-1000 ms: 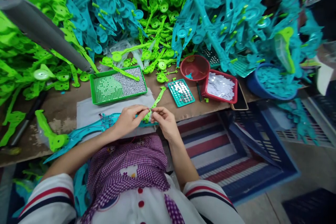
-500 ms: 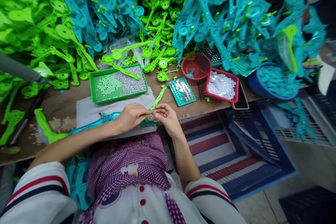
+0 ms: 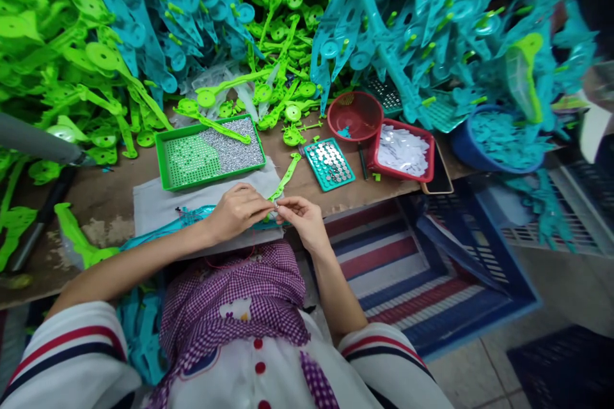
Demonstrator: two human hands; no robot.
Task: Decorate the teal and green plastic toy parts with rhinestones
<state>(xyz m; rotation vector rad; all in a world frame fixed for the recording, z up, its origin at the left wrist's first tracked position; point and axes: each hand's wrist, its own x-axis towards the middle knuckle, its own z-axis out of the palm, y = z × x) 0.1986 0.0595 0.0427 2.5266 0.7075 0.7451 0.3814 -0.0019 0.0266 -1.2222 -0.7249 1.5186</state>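
My left hand point(image 3: 237, 211) and my right hand point(image 3: 301, 217) meet over a grey cloth point(image 3: 158, 204) at the bench's front edge. Between their pinched fingertips sits a tiny silver part point(image 3: 275, 204), right at the near end of a long green plastic strip point(image 3: 286, 177) that runs away from me. A teal plastic arm point(image 3: 158, 233) lies under my left wrist, stretching to the left. Which hand carries the silver part, I cannot tell for sure; both touch it.
A green tray point(image 3: 210, 152) of silver bits sits behind the cloth. A teal grid tray point(image 3: 330, 165), red bowl point(image 3: 355, 116), red tray point(image 3: 401, 151) of white pieces and blue tub point(image 3: 499, 144) stand right. Green and teal plastic piles wall the back. A blue crate point(image 3: 432, 268) sits below.
My fingertips have drawn together around the small silver part at the strip's near end. The view has shifted slightly; the hands stay in the same spot.
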